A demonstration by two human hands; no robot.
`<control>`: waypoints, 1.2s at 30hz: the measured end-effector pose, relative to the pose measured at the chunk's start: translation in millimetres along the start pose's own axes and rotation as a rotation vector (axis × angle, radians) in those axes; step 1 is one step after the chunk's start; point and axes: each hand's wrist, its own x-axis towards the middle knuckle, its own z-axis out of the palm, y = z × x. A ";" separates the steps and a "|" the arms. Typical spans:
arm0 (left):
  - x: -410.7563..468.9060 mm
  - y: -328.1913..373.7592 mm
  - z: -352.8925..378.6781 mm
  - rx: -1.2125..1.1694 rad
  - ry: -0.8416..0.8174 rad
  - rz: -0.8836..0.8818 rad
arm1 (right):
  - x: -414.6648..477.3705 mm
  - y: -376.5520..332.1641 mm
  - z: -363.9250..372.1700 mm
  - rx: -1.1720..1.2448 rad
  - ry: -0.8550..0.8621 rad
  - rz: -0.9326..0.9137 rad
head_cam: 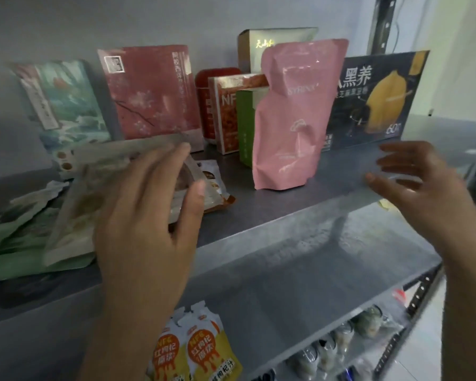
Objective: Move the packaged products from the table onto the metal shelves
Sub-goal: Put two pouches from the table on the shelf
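The grey metal shelf [286,215] carries a pink pouch [291,119] standing upright between the left hand [146,215] and the right hand [412,182]. Beyond the right hand stands a dark box [374,100]. Beyond the left hand stand a teal box [63,103] and a red box [151,92]. At its fingers a pale pouch [94,188] rests over green flat pouches [25,232].

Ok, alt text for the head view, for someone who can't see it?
Two bare hands reach over a grey metal shelf: the left hand touches a pale flat packet, the right hand hovers open. A pink pouch stands upright before boxes.
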 end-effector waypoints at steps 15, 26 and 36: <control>-159.9 243.6 118.0 -0.574 -1.023 0.463 | -288.5 67.7 -177.5 -0.732 0.211 0.981; -278.8 360.5 69.5 -0.880 -1.268 1.239 | -526.8 -9.3 -169.8 -0.827 0.789 1.690; -344.7 366.5 -30.3 -1.182 -1.207 1.825 | -608.9 -139.1 -13.8 -0.732 1.402 2.063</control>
